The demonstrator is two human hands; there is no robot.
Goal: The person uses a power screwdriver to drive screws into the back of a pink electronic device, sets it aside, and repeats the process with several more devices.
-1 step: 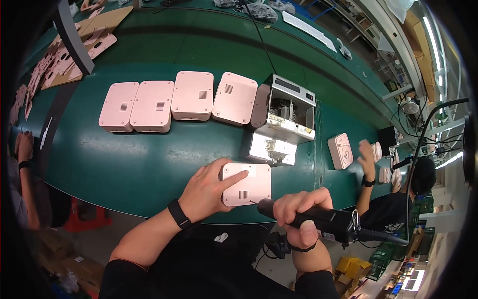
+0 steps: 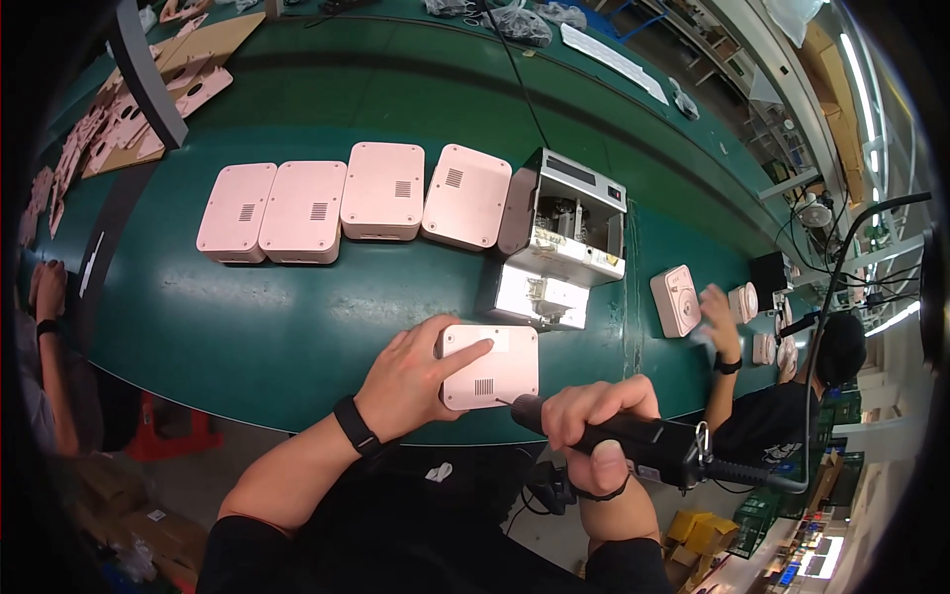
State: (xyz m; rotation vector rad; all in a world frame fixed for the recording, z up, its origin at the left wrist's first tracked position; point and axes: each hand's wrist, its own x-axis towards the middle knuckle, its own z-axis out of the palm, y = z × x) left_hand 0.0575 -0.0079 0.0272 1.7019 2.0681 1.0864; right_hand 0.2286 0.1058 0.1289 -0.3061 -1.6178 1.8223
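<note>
Pink case (image 2: pixel 510 368) lies face up near the bench (image 2: pixel 297 327) edge, position as in earlier frame; left hand (image 2: pixel 408 378) partly curled round its left side, index finger extended across the top, unchanged; right hand (image 2: pixel 599 426) closed firmly round black powered driver (image 2: pixel 648 447), its bit at the case's near edge beside the vent slots, contact too small to confirm; driver's rear end shifted only slightly; chief difference: co-worker's hand (image 2: pixel 720 322), blurred, has moved leftward, nearer the pink unit (image 2: pixel 677 301) with round front; four-case row (image 2: pixel 383 188) unchanged.
</note>
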